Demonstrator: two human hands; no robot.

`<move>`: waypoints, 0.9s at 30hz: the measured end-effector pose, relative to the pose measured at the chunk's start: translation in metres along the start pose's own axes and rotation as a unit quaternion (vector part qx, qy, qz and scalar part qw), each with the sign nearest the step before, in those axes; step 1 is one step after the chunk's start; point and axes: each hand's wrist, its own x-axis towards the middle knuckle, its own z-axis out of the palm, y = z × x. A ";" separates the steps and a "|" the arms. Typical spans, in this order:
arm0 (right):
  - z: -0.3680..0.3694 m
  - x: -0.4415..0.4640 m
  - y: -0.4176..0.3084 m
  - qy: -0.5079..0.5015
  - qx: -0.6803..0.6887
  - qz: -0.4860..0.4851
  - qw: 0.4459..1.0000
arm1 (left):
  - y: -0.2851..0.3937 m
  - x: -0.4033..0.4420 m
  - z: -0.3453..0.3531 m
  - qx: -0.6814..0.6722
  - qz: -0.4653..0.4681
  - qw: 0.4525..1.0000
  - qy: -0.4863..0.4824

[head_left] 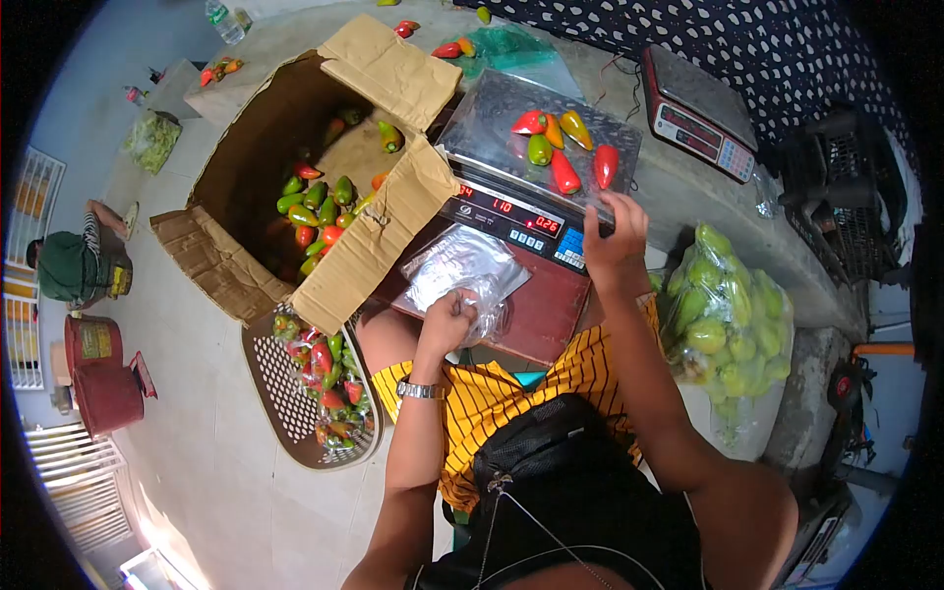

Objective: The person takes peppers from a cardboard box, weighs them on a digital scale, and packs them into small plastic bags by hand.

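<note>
1. Smooth pale floor point(206, 393) spread left of the worn reddish bench point(536, 315).
2. Glossy red, orange and green peppers point(564, 172) lay on the scale's flat metal tray point(482, 113).
3. The left hand point(450, 323) pinched thin, crinkled plastic bags point(462, 265).
4. The right hand point(618, 236), loosely open, was at the scale's edge; contact was unclear.
5. A creased cardboard box point(231, 167) crowded the tray's left side, above a perforated basket point(285, 413).

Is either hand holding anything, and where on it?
Left hand pinches the clear plastic bags by their near edge. Right hand is at the scale's edge; any grip there is unclear.
</note>
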 end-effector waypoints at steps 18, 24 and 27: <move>0.041 0.116 -0.020 -0.151 -0.028 -0.152 0.976 | -0.012 0.002 0.002 0.020 0.029 0.999 0.011; 0.081 0.144 -0.027 -0.218 -0.081 -0.170 0.958 | 0.006 -0.004 -0.003 0.029 0.013 0.999 0.005; 0.084 0.152 -0.033 -0.241 -0.108 -0.164 0.950 | 0.007 -0.005 -0.005 0.029 -0.002 1.000 -0.013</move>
